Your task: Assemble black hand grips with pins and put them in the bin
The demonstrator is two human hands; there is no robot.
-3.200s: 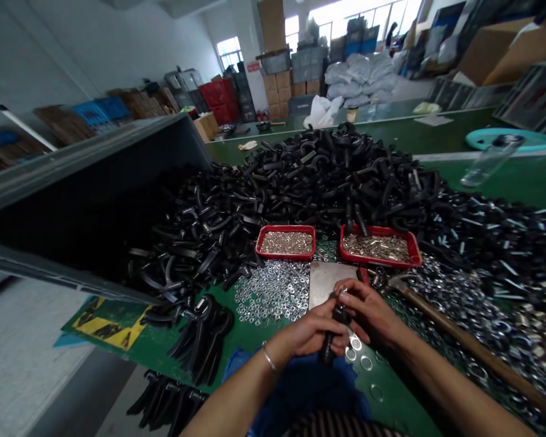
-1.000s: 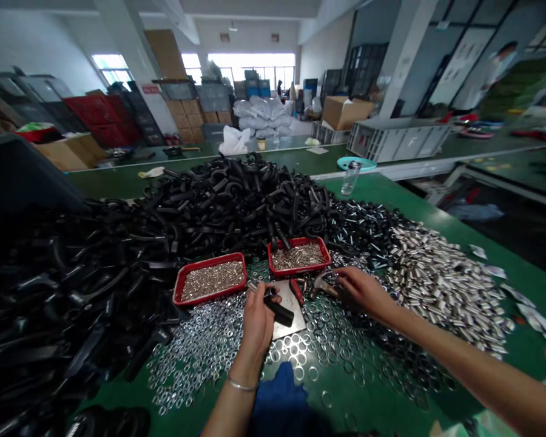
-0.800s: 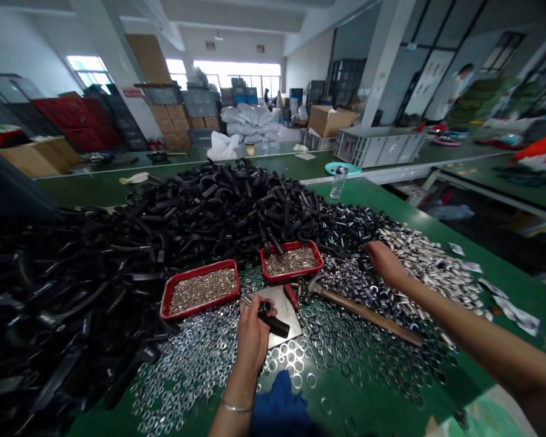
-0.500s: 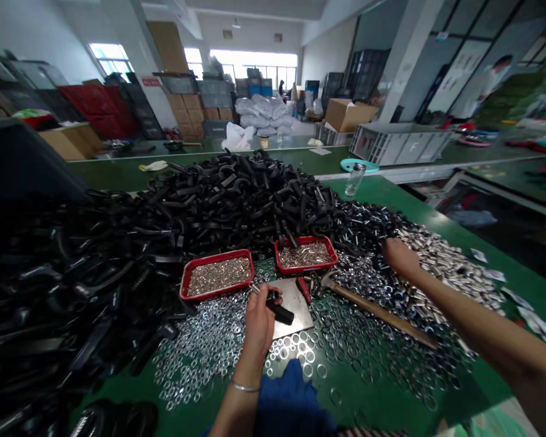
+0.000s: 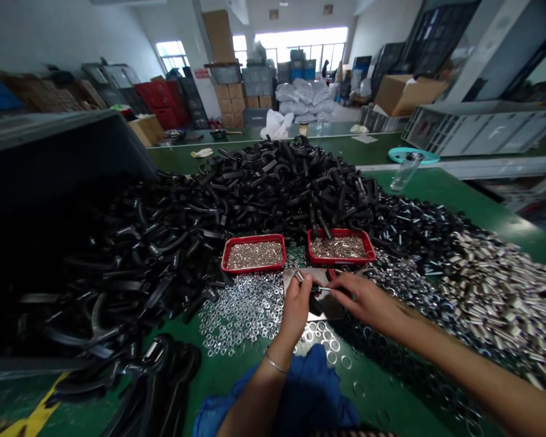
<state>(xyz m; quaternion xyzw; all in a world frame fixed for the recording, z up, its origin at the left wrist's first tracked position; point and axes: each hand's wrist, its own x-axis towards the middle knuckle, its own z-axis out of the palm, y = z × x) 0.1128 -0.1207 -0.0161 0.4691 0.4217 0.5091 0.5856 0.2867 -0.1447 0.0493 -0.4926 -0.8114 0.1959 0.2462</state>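
My left hand (image 5: 297, 306) is closed around a black part (image 5: 316, 305) with a threaded metal end (image 5: 299, 276) sticking up past the thumb. My right hand (image 5: 364, 298) pinches a thin silver pin (image 5: 324, 289), whose tip meets the black part; its far end is hidden by the fingers. Both hands are over a flat metal plate (image 5: 291, 280) lying on the green table. A red-handled tool (image 5: 331, 274) shows just behind my right fingers. Small metal nuts (image 5: 236, 315) spread left of the plate, and flat rings (image 5: 330, 346) lie in front of it.
Two red trays (image 5: 253, 270) (image 5: 341, 261) of small metal pieces stand behind the plate. A large heap of black handles (image 5: 255, 188) rises beyond them. Silver cylinders (image 5: 495, 297) are piled at right. A glass bottle (image 5: 406, 172) and a grey crate (image 5: 477, 136) stand farther back.
My right hand has come from the pile at right to the black part in my left hand, now with a silver pin. The view has turned left; the hammer is now mostly hidden under my right arm.
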